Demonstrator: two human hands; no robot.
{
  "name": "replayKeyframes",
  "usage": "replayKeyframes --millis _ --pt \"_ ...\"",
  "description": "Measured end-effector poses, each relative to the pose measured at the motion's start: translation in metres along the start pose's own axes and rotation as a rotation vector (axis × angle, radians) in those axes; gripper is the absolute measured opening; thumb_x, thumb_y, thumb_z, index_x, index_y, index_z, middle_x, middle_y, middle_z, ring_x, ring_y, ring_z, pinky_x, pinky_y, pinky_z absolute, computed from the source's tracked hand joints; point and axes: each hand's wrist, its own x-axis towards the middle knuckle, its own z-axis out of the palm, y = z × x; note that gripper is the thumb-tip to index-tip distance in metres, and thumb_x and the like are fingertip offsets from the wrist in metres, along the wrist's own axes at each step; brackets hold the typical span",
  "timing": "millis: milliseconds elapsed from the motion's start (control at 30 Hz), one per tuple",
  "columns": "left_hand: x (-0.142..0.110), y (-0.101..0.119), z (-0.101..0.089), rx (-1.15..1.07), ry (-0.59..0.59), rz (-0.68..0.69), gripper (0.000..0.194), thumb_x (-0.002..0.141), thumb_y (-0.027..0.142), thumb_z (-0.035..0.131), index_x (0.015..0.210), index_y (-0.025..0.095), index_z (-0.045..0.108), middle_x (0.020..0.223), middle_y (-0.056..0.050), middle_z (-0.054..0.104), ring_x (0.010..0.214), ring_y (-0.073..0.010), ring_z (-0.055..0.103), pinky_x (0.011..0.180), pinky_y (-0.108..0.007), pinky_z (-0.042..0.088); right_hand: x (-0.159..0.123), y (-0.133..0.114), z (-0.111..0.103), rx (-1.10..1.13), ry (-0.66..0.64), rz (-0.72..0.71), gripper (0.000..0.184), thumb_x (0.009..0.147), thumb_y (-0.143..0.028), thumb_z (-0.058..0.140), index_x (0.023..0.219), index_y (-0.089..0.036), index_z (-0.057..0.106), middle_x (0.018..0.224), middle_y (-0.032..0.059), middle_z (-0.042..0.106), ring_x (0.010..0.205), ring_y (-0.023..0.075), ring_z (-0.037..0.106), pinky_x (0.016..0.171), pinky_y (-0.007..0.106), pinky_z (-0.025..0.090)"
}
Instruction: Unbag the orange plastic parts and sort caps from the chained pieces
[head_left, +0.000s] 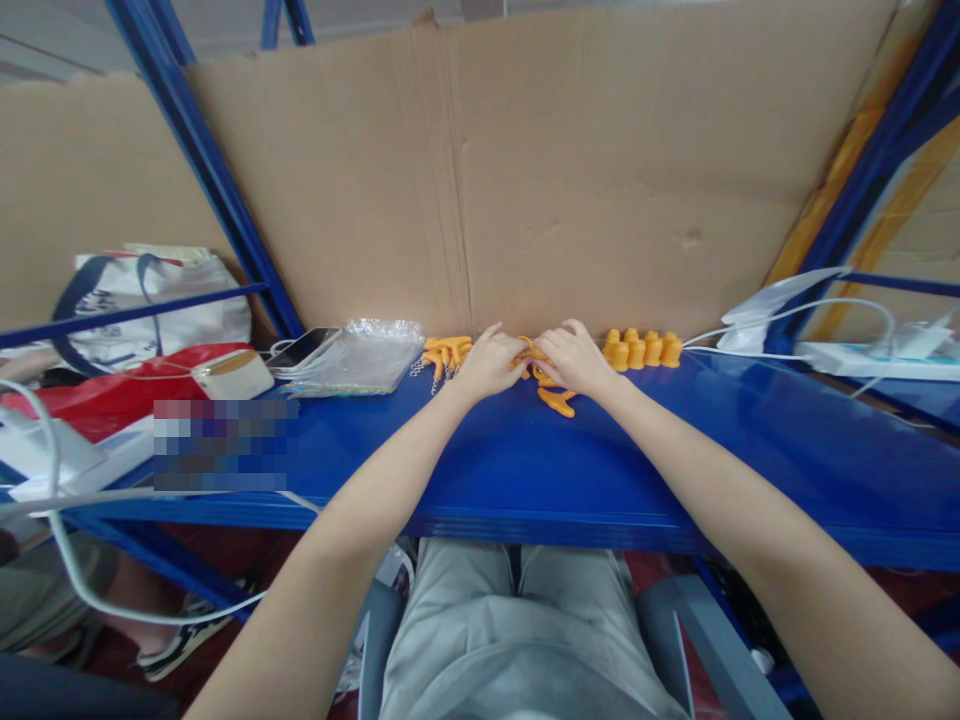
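Observation:
My left hand [491, 363] and my right hand [574, 357] meet near the back of the blue table, fingers closed around small orange plastic pieces [534, 352]. Their exact shape is partly covered by the fingers. Just below my right hand lies a curved orange piece [556, 402]. Beside my left hand sits a bunch of orange pieces with small metal chains [447, 352]. To the right of my right hand, several orange bottle-shaped pieces [643, 350] stand upright, close together.
A cardboard sheet [585, 160] rises behind the blue table [555, 475]. Clear plastic bags [364, 358], a phone [309, 345], a white box [234, 375] and a red bag [112, 402] lie left. White cables and a power strip [885, 358] are right. Another person's shoe [184, 640] shows below left.

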Motion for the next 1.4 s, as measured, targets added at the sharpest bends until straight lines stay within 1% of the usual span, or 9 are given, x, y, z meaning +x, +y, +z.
replayKeyframes --millis 100,267,400,567,700,800,900,1100,1400 --pt "0.0004 -0.0035 0.0041 0.017 -0.026 0.025 0.020 0.094 0.023 0.052 0.098 0.016 0.071 0.096 -0.009 0.076 0.096 -0.0228 0.069 0.113 -0.051 0.039 0.0020 -0.0040 0.0011 0.033 -0.033 0.011 0.036 0.103 -0.031 0.035 0.110 -0.012 0.064 0.098 0.0151 0.070 0.092 0.0267 0.059 0.090 0.040 0.032" --pt "0.0001 -0.0081 0.0084 0.012 -0.001 0.072 0.022 0.092 0.016 0.052 0.106 0.015 0.069 0.102 -0.010 0.074 0.103 -0.0231 0.068 0.109 -0.050 0.043 0.0018 -0.0068 0.0035 0.119 -0.137 0.063 0.036 0.103 -0.028 0.036 0.122 -0.010 0.060 0.111 0.0172 0.071 0.101 0.0277 0.061 0.088 0.039 0.030" --pt "0.0003 -0.0087 0.0096 0.018 -0.012 0.096 0.021 0.092 0.014 0.051 0.102 0.014 0.070 0.100 -0.010 0.074 0.100 -0.0236 0.067 0.104 -0.047 0.046 0.0031 -0.0082 0.0025 0.132 -0.196 0.062 0.029 0.100 -0.022 0.040 0.116 -0.010 0.061 0.108 0.0165 0.071 0.102 0.0278 0.061 0.087 0.038 0.030" --pt "0.0007 -0.0083 0.0082 0.012 -0.004 0.119 0.021 0.093 0.017 0.050 0.096 0.013 0.071 0.094 -0.012 0.073 0.093 -0.0241 0.066 0.090 -0.040 0.049 0.0046 -0.0076 0.0020 0.117 -0.169 0.072 0.024 0.098 -0.021 0.044 0.113 -0.011 0.060 0.100 0.0148 0.071 0.098 0.0270 0.062 0.087 0.036 0.029" --pt "0.0007 -0.0079 0.0062 0.011 -0.004 0.148 0.021 0.093 0.017 0.051 0.095 0.013 0.071 0.092 -0.011 0.072 0.091 -0.0237 0.065 0.088 -0.038 0.048 0.0035 -0.0068 0.0030 0.144 -0.161 0.071 0.026 0.099 -0.024 0.044 0.114 -0.011 0.060 0.101 0.0153 0.071 0.098 0.0267 0.062 0.084 0.035 0.029" --pt "0.0006 -0.0083 0.0057 0.013 0.000 0.161 0.021 0.093 0.018 0.051 0.094 0.014 0.071 0.089 -0.010 0.071 0.088 -0.0228 0.065 0.087 -0.037 0.047 0.0028 -0.0073 0.0033 0.173 -0.167 0.074 0.029 0.101 -0.027 0.040 0.114 -0.012 0.060 0.105 0.0155 0.071 0.100 0.0267 0.061 0.084 0.035 0.029" --pt "0.0004 -0.0087 0.0056 0.017 0.002 0.152 0.021 0.093 0.018 0.050 0.091 0.014 0.071 0.086 -0.010 0.070 0.085 -0.0221 0.064 0.086 -0.037 0.046 0.0028 -0.0075 0.0036 0.176 -0.167 0.073 0.027 0.101 -0.025 0.039 0.111 -0.013 0.061 0.104 0.0143 0.072 0.099 0.0261 0.061 0.084 0.036 0.028" --pt "0.0004 -0.0070 0.0039 0.016 -0.020 0.123 0.023 0.093 0.022 0.049 0.087 0.013 0.069 0.084 -0.010 0.070 0.082 -0.0228 0.064 0.082 -0.037 0.045 0.0037 -0.0049 0.0054 0.109 -0.114 0.060 0.020 0.098 -0.021 0.046 0.109 -0.013 0.061 0.098 0.0128 0.071 0.096 0.0262 0.059 0.088 0.037 0.027" --pt "0.0021 -0.0061 0.0022 -0.042 -0.022 0.069 0.023 0.090 0.024 0.051 0.079 0.016 0.068 0.077 -0.008 0.071 0.075 -0.0210 0.065 0.078 -0.034 0.046 0.0051 -0.0057 0.0034 0.073 -0.109 0.063 0.020 0.097 -0.020 0.047 0.110 -0.012 0.059 0.096 0.0139 0.070 0.094 0.0275 0.059 0.084 0.036 0.027"
